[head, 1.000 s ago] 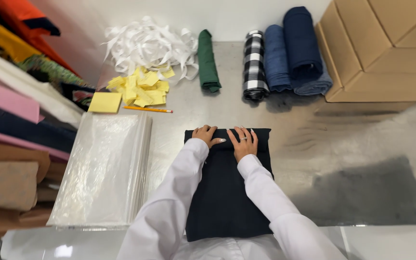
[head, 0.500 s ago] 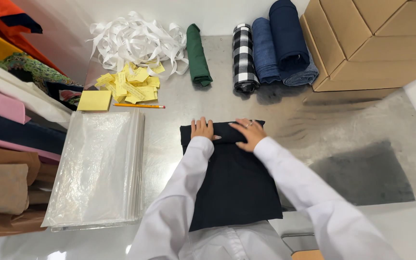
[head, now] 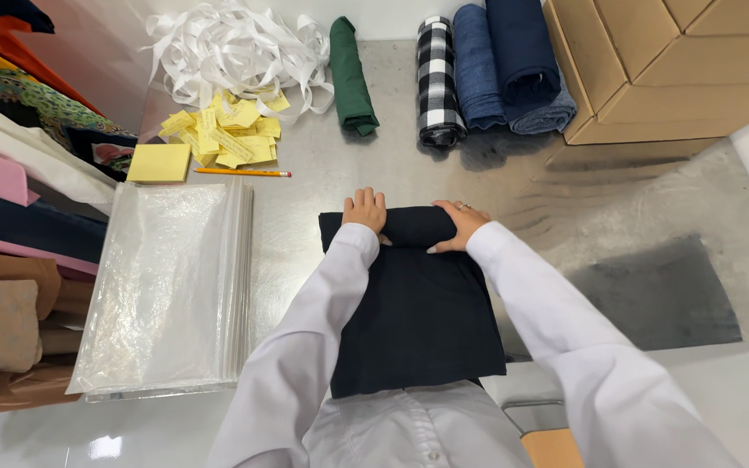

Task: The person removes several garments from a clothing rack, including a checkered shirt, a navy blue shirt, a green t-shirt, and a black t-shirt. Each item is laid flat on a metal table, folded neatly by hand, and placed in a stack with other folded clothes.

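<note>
Both hands on the dark cloth (head: pixel 418 321), dead centre of the table (head: pixel 322 165). Left hand (head: pixel 365 211) at about 11 o'clock on the cloth, right hand (head: pixel 457 224) at about 1, fingers of each curled over the far end and pressing down on it. Not clamped around anything separate, just gripping the fold itself.

Compared with a second ago: far edge was lying flat, now bunched into a fat little roll (head: pixel 413 225) under the fingers. Hands also a bit closer to the body. So, rolling toward the chest looks well started, with most of the cloth still flat between the sleeves.

Around the table:
- finished-looking rolls at 12 to 1 o'clock: green roll (head: pixel 351 78), checked roll (head: pixel 438 82), blue rolls (head: pixel 509 69)
- cardboard boxes (head: pixel 669 61) at 2 o'clock
- white ribbon tangle (head: pixel 236 52) at 11, yellow notes (head: pixel 223 134) just below it, pencil (head: pixel 242 172) beside those
- clear bags (head: pixel 166 286) stacked at 9 o'clock
- folded fabrics (head: pixel 10 225) piled along the left edge

Surface is brushed metal, scuffed, with a dark shadowy patch at 3 o'clock. White wall behind.
</note>
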